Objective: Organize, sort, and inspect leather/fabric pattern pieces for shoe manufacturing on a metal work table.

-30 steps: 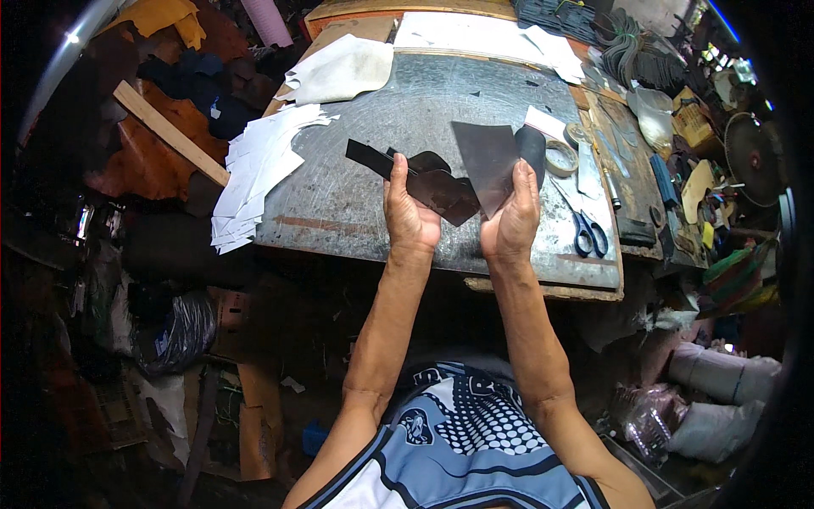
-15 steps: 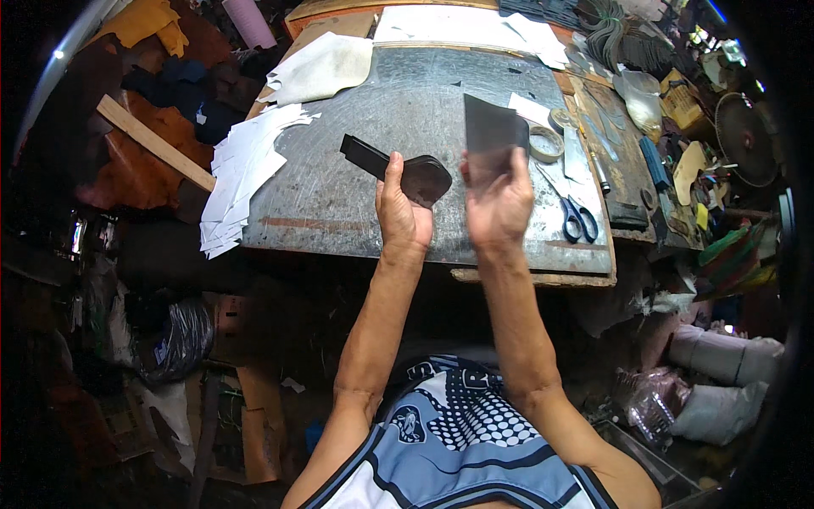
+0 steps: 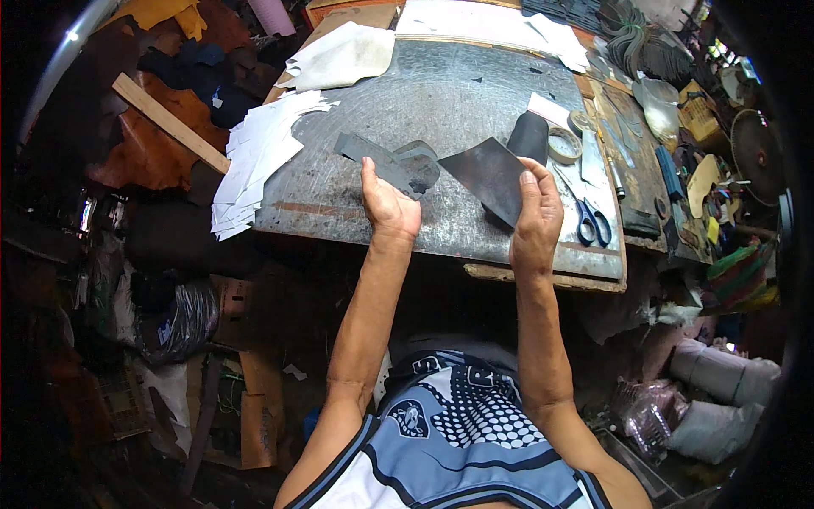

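Observation:
My left hand (image 3: 393, 208) is closed around a small stack of black leather-like pieces (image 3: 386, 161), its thumb raised along their near side. They have a long strap-like arm on the left and a wider, rounded end on the right. Between its thumb and fingers, my right hand (image 3: 538, 216) grips a flat dark sheet (image 3: 487, 174) by its right edge. The sheet hangs tilted, with one corner pointing toward the stack. Behind it, a black curved piece (image 3: 530, 136) rests on the metal-topped table (image 3: 424, 93). Most fingers of my left hand are hidden below the stack.
White paper sheets (image 3: 254, 161) overhang the table's left edge. On the right lie a tape roll (image 3: 564, 146), dark-handled scissors (image 3: 593, 222) and a marker (image 3: 619, 181). A pale hide (image 3: 343, 61) lies at the back left. A wooden plank (image 3: 170, 121) juts in from the left.
My right hand has moved right and turned the sheet, uncovering more of the black curved piece. My left hand has shifted slightly left, tilting the stack so its upper faces look greyer.

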`<action>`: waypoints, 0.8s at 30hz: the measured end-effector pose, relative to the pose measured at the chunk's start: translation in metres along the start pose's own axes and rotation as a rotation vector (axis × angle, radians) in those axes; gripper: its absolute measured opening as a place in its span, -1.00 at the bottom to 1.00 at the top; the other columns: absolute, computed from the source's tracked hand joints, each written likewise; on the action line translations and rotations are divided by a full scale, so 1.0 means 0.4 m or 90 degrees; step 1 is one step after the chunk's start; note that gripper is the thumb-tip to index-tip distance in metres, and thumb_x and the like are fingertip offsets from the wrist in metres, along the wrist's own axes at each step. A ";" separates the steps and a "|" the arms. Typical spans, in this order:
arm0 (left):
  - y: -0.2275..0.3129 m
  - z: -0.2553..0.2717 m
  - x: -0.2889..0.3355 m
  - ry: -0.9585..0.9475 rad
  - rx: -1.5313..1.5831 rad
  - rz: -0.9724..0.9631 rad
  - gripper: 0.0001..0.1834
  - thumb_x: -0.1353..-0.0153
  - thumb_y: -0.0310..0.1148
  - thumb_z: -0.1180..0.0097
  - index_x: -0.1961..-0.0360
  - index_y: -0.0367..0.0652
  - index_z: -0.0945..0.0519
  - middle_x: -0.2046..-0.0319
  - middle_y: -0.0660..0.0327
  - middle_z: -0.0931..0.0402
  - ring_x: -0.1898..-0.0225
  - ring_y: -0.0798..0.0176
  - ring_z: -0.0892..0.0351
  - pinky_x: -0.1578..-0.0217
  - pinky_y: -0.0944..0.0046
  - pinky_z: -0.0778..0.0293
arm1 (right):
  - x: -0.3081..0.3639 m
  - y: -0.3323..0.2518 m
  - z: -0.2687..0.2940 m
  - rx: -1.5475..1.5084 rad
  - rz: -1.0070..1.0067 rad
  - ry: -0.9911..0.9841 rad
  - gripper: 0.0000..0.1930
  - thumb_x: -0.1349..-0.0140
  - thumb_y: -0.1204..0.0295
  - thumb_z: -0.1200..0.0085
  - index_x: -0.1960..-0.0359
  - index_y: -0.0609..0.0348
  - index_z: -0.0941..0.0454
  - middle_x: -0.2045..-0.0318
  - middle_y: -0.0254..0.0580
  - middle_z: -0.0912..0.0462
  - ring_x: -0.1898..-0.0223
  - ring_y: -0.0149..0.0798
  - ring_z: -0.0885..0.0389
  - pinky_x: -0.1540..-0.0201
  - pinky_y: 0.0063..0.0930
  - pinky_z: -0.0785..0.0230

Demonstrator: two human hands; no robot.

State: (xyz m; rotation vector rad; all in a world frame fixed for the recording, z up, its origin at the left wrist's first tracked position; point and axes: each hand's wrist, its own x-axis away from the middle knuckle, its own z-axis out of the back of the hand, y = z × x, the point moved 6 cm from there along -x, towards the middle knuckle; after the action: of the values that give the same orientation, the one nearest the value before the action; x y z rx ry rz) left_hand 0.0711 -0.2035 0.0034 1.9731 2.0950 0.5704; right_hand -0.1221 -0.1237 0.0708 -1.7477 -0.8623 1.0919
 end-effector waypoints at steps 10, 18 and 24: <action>-0.065 -0.026 0.017 -0.102 0.037 0.166 -0.67 -0.32 -0.17 -0.02 0.12 -0.22 -0.57 0.16 0.05 -0.62 0.14 0.06 -0.63 0.02 0.05 -0.55 | 0.025 0.053 -0.114 -0.018 0.046 0.024 -0.85 -0.37 0.49 0.03 0.07 0.20 -0.48 0.21 -0.43 -0.50 0.21 -0.55 -0.42 0.11 -0.67 -0.32; -0.111 -0.069 0.027 -0.200 0.024 0.210 -0.67 -0.31 -0.17 -0.08 0.21 -0.28 -0.58 0.23 0.05 -0.63 0.18 0.13 -0.63 0.06 0.15 -0.57 | 0.037 -0.008 -0.053 0.075 0.022 -0.062 -0.77 -0.27 0.52 -0.03 0.05 0.26 -0.43 0.24 -0.19 -0.57 0.12 -0.36 -0.55 0.02 -0.46 -0.40; -0.124 -0.117 0.050 -0.231 0.056 0.253 -0.68 -0.29 -0.19 -0.09 0.19 -0.28 -0.60 0.18 0.01 -0.63 0.15 0.10 -0.64 0.03 0.12 -0.56 | 0.009 -0.094 -0.038 0.109 0.153 -0.096 -0.72 -0.15 0.60 0.01 0.07 0.29 -0.45 0.18 0.07 -0.60 0.15 -0.02 -0.67 0.07 -0.28 -0.53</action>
State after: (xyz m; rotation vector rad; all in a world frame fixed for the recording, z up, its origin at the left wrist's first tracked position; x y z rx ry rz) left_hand 0.0052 -0.1914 0.0275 2.3496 1.5497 0.1598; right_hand -0.1105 -0.1111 0.1078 -1.6712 -0.6366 1.4278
